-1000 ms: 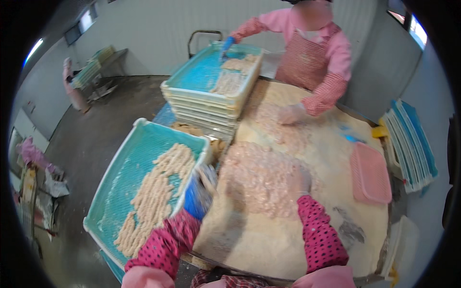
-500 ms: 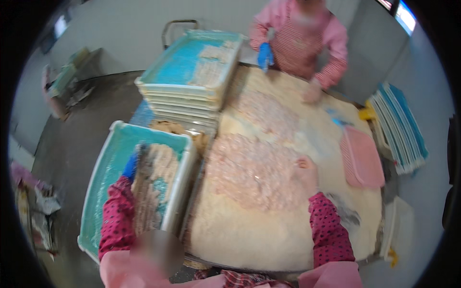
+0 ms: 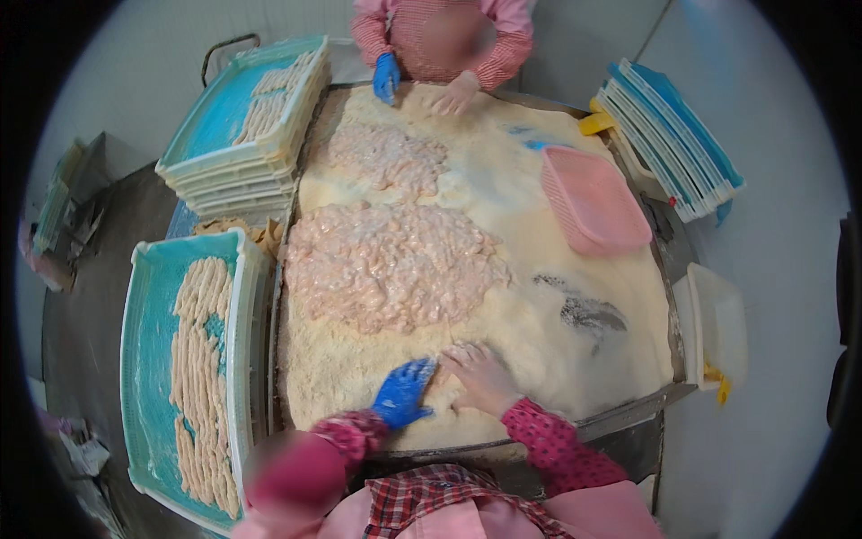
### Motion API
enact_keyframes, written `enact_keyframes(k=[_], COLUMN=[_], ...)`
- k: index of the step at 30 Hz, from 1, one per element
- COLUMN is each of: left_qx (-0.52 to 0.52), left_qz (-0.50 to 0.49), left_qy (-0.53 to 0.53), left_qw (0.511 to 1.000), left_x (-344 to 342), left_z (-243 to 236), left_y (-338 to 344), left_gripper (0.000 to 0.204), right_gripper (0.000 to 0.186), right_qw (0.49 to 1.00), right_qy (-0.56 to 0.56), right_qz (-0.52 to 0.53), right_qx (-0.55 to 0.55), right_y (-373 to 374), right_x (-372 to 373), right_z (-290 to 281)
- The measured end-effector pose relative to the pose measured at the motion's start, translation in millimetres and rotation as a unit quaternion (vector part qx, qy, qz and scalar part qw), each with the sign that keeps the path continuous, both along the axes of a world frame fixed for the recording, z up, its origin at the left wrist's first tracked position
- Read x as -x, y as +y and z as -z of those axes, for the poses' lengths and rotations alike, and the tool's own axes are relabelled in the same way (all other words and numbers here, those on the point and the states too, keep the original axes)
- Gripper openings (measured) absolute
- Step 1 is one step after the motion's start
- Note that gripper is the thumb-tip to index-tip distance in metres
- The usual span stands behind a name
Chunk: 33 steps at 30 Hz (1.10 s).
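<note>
My left hand, in a blue glove, lies on pale breading crumbs at the near edge of the table, fingers stretched forward. Close beside it, my right hand, pale and dusted with crumbs, rests with its fingers extended and slightly apart. A small pinkish piece, seemingly raw meat, shows between the hands; its outline is partly hidden. Beyond them spreads a large wet heap of raw meat pieces. On the left, a turquoise-lined tray holds rows of coated meat strips.
A smaller meat heap lies farther off, before a co-worker whose hands touch the crumbs. Stacked trays stand at the far left. A pink basket, more trays and a white bin are on the right.
My left hand has left the strips in the tray and come right onto the crumbs. My right hand has moved from the large heap's right edge nearer to me. The view has shifted.
</note>
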<state>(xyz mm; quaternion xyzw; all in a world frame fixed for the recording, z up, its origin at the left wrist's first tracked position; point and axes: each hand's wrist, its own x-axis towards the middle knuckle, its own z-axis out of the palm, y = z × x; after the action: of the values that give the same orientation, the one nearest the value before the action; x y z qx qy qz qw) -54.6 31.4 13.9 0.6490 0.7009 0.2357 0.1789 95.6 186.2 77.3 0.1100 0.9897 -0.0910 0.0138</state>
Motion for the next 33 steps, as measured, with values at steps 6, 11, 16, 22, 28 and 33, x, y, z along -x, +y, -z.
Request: enact_keyframes(k=[6,11,16,22,28,33], left_qx=[0.074,0.029,-0.032,-0.244,-0.188,-0.231], left_qz=[-0.087,-0.089,-0.173,-0.195,-0.189,-0.287], left_qy=[-0.007,-0.055,-0.716,-0.821,-0.856,-0.811], left_qw=[0.993,0.994,0.675,0.478,0.444,0.454], left_x=[-0.2,-26.2,-55.7,-82.8,-22.4,22.7], left_z=[10.9,8.6,32.6,-35.7,4.1,-75.5], left_y=[-5.0,43.9,56.0,57.1,-5.4,-25.8], left_gripper=[0.057,0.048,0.041,0.050,0.045,0.045], right_gripper=[0.051,0.055,0.046,0.052,0.044,0.019], right_qw=[0.963,0.949,0.882,0.903,0.895,0.978], right_qy=[0.098,0.153,0.265,0.326,0.305,0.209], right_qz=[0.218,0.227,0.329,0.141,0.100,-0.015], right_qx=[0.122,0.155,0.210,0.240,0.310,0.020], right_y=[41.1,3.0,2.8,-30.7,-16.4,77.4], right_x=[-65.2,-55.9,-26.0,20.9,88.2,137.5], right_z=[24.3,42.4,8.4,15.5,-14.7,37.0])
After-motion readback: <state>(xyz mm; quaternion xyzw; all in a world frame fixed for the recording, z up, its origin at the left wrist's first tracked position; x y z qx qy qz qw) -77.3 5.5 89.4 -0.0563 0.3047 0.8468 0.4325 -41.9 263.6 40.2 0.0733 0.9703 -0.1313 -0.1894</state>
